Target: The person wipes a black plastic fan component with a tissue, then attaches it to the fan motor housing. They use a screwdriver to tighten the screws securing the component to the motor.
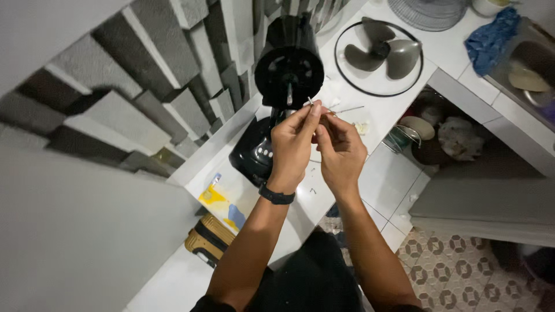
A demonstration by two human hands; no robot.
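My left hand (293, 143) and my right hand (339, 151) are raised together over a white tiled counter (381, 110), fingertips meeting. Both pinch a small thin metal piece (310, 101), too small to identify, with a thin rod sticking out to the right. A black wristband sits on my left wrist. Just behind the hands stands a black fan body (289, 69) with its bare motor shaft, on a black base with buttons (254, 153). A grey fan blade (383, 53) lies inside a black ring farther back on the counter.
A wire fan guard (428, 13) lies at the counter's far end beside a blue cloth (491, 37) and a sink (532, 69). A yellow packet (222, 202) lies near me. Dishes sit on a shelf under the counter at right. A grey blocky wall rises at left.
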